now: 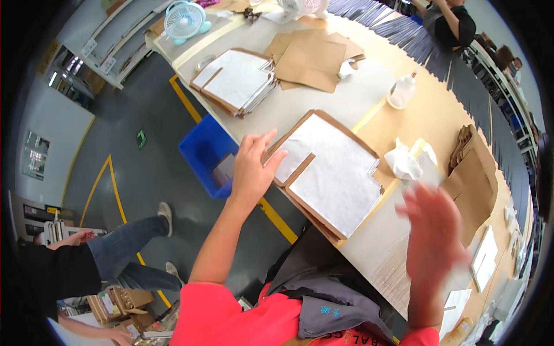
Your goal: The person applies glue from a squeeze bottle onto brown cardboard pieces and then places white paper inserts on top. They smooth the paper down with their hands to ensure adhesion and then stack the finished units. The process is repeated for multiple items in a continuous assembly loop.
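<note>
In front of me lies a stack of flat sheets [334, 167], white-faced with brown cardboard borders and a brown slit near the left side. My left hand [252, 167] is at the stack's left edge, thumb and fingers apart. Its thumb tip overlaps the edge in view; whether it touches, I cannot tell. To the right of the stack, my right hand [431, 233] is raised above the table and blurred by motion. Its fingers look spread, and no object shows in it. A crumpled white tissue [403, 161] lies just beyond that hand.
Farther back are another white-and-brown stack [234, 81], brown cardboard sheets [311, 60] and a white bottle [402, 91]. Folded brown cardboard [473, 179] lies right. A blue bin [199, 144] is beside the table's left edge. A person [109, 254] is at left, another [449, 23] across the table.
</note>
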The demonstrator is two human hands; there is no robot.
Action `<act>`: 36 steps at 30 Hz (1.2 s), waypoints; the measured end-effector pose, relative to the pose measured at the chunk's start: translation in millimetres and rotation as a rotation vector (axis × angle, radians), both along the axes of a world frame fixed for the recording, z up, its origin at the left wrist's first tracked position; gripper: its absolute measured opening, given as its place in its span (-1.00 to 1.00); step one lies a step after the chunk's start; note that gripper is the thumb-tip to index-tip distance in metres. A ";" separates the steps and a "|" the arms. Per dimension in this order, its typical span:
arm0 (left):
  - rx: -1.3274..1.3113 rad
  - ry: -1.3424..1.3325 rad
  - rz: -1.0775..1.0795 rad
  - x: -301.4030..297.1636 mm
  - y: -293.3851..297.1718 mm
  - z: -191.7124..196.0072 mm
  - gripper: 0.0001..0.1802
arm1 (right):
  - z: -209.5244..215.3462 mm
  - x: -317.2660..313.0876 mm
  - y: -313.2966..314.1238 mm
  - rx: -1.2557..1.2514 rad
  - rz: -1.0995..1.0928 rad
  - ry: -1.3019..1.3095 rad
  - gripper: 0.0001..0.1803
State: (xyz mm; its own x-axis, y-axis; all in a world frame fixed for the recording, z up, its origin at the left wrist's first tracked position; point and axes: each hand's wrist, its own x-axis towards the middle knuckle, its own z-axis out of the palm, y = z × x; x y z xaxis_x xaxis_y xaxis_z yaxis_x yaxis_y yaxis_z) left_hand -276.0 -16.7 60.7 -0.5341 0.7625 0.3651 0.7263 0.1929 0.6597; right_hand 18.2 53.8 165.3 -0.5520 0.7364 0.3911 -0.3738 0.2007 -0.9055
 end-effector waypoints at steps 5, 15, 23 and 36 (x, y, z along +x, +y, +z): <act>0.042 -0.059 -0.060 40.2 15.6 11.0 -0.63 | 100.2 10.5 -128.9 -0.301 -0.099 0.663 -0.51; 0.085 -0.005 -0.190 80.7 5.4 22.3 -0.72 | 73.5 26.1 -127.6 -0.563 0.816 0.869 -0.08; 0.122 -0.034 -0.289 122.0 -16.2 43.8 -0.75 | -45.6 108.2 -93.5 -0.326 0.914 0.659 0.25; 0.187 0.010 -0.508 195.2 -60.7 3.1 -0.80 | -102.8 114.8 -117.5 -0.644 0.552 0.523 0.13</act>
